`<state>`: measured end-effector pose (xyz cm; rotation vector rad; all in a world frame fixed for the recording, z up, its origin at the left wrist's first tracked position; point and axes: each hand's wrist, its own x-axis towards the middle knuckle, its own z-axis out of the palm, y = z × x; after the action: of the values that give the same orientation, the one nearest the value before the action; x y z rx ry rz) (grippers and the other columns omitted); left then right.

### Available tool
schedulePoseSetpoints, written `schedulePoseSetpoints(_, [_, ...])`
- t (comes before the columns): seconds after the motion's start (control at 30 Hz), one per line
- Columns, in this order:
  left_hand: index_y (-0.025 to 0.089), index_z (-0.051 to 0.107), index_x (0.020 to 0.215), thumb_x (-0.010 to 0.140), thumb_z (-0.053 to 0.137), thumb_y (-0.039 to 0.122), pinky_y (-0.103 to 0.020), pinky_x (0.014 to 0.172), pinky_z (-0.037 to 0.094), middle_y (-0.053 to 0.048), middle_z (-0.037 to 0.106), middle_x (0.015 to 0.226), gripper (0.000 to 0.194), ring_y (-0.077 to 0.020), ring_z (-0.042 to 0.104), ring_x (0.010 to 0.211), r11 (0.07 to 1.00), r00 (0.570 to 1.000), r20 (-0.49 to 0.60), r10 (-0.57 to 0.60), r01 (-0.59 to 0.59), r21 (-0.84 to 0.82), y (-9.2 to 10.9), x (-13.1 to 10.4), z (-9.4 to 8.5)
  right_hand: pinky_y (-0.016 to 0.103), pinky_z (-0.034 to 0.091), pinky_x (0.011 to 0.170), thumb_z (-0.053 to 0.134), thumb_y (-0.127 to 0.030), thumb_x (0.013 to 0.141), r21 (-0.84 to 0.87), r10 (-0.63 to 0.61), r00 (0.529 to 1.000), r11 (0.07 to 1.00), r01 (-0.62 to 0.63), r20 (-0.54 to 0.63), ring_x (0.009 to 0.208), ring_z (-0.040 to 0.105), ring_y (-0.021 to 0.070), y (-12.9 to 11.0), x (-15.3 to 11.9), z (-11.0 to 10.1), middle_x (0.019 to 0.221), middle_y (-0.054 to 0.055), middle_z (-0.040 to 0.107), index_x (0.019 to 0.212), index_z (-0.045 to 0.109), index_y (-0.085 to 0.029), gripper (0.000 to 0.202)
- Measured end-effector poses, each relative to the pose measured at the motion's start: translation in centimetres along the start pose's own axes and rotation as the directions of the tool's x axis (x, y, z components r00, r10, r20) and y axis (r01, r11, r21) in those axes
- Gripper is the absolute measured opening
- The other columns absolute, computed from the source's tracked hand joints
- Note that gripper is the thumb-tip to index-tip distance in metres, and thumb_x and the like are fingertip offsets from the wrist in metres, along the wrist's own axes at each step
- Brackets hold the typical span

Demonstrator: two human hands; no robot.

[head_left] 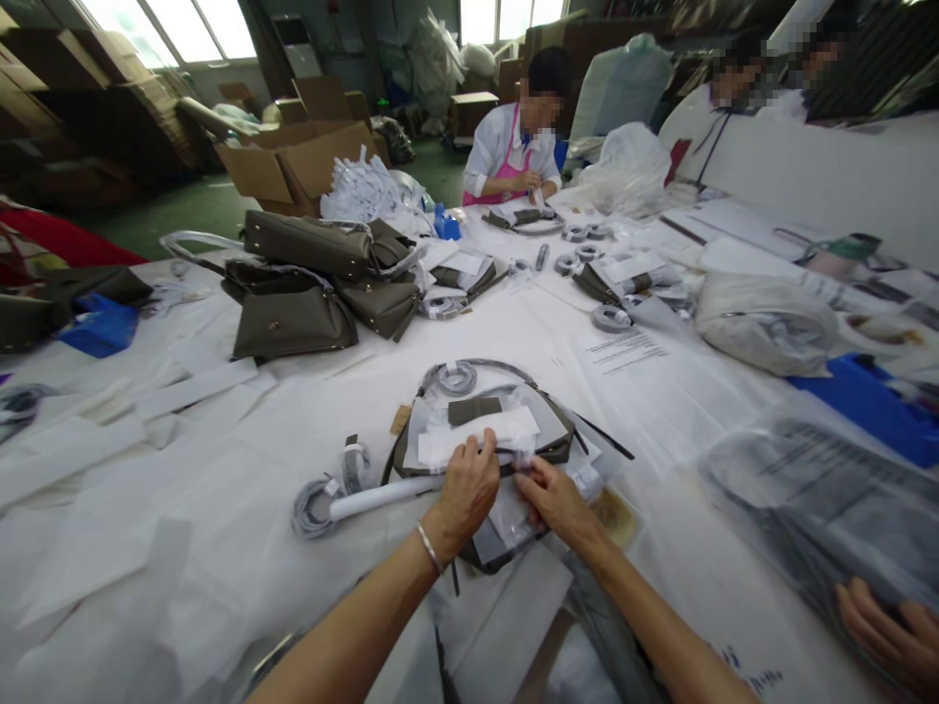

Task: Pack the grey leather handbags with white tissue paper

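An olive-grey handbag (561,442) lies in front of me, topped with white paper (514,422) and a small folded olive piece (473,411). My left hand (469,484) is closed at the near edge of that paper, its fingers on a thin dark strap (505,451). Close beside it, my right hand (554,501) pinches the same strap where clear plastic film (522,462) wraps it. The fingertips partly hide the grip. A wrapped grey coil (456,377) rests on the bag's far side. Left of my hands lies a white paper roll (385,494).
Stacked olive handbags (293,318) stand at the back left. Loose paper strips (195,386) cover the left side. Across the table a person in a pink apron (506,171) works. Another person's hand (887,626) touches a plastic-wrapped item (822,499) at right. A blue tray (872,401) sits nearby.
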<state>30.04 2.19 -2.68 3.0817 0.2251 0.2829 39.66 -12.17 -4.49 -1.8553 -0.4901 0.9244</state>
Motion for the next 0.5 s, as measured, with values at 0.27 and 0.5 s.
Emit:
schedulePoseSetpoints(0.27, [0.012,0.065,0.101,0.090,0.040,0.005,-0.050,0.100,0.047,-0.014,0.047,0.146,0.028,-0.0320,0.050,0.127,0.980,0.967,-0.164,0.196,-0.188,0.063,-1.5,-0.2,1.2,0.033,0.049,0.077,0.040,-0.017,0.090,-0.468,-0.458,0.887,0.796,0.385,-0.049,0.084,0.057,0.0206,-0.5,-0.3,-2.1,0.093,0.006,0.054,0.091,0.066,-0.024,0.028])
schedulePoseSetpoints(0.5, [0.016,0.068,0.106,0.088,0.036,0.006,-0.051,0.104,0.043,-0.014,0.054,0.141,0.037,-0.0313,0.053,0.128,0.980,0.890,-0.412,0.194,-0.198,0.033,-0.8,1.0,6.4,0.029,0.052,0.067,0.055,-0.012,0.077,-0.370,-0.468,0.877,0.837,0.402,-0.106,0.083,0.063,0.0191,1.6,1.6,-0.6,0.103,0.003,0.061,0.080,0.067,-0.026,0.018])
